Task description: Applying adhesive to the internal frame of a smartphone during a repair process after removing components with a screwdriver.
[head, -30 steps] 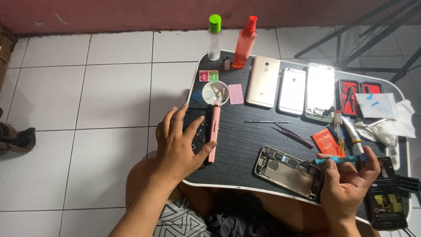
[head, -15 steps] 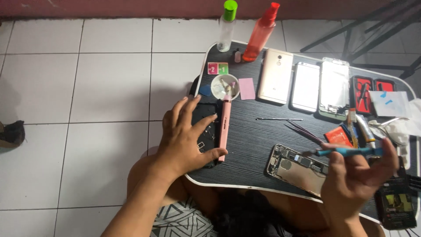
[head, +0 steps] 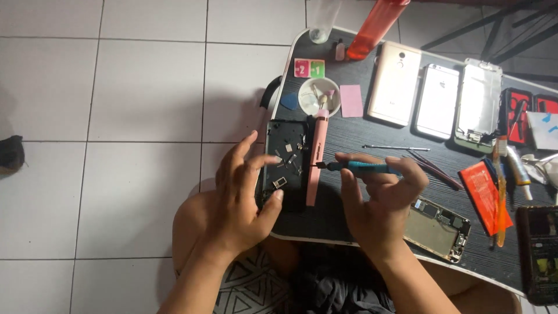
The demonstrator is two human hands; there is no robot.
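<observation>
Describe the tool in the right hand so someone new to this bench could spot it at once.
Start at the dark work table and find the long pink pen-shaped tool lying upright near its left end. Just right of it, the right hand holds a slim teal screwdriver level, its dark tip pointing left at the pink tool. It is the only teal tool, and the only one held off the table.

Head camera looks steeply down, close over the table (head: 372,145).

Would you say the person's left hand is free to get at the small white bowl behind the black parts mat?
Probably yes. The left hand is empty and rests at the black parts mat; the small white bowl sits just beyond the mat's far edge, with only small loose parts between. The pink tool lies alongside, not across.
</observation>
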